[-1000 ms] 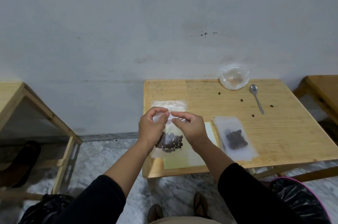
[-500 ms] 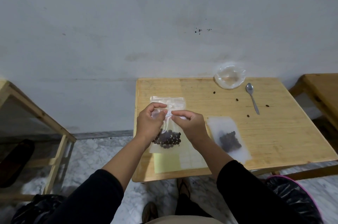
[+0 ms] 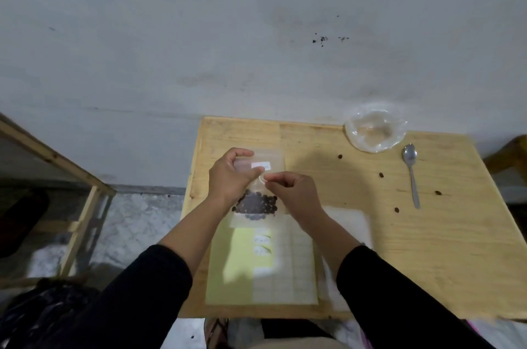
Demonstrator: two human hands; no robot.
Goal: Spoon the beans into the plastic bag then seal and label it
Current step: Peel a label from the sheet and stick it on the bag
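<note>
We find the left hand (image 3: 232, 177) grasping the plastic bag (image 3: 258, 191) of beans (image 3: 255, 204) above the counter (image 3: 356, 223); the right hand (image 3: 291, 191) has its grip clenched beside the white label (image 3: 261, 166). A spoon (image 3: 411, 174) lies well apart.

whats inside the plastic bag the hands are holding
Dark beans pooled at the bottom of the plastic bag; a white label sits near its top. The left hand covers its left edge.

Wooden table (image 3: 456, 248); on it: spoon (image 3: 411, 174), clear bowl (image 3: 374, 131), label sheet (image 3: 262, 263), scattered beans (image 3: 381, 175).
</note>
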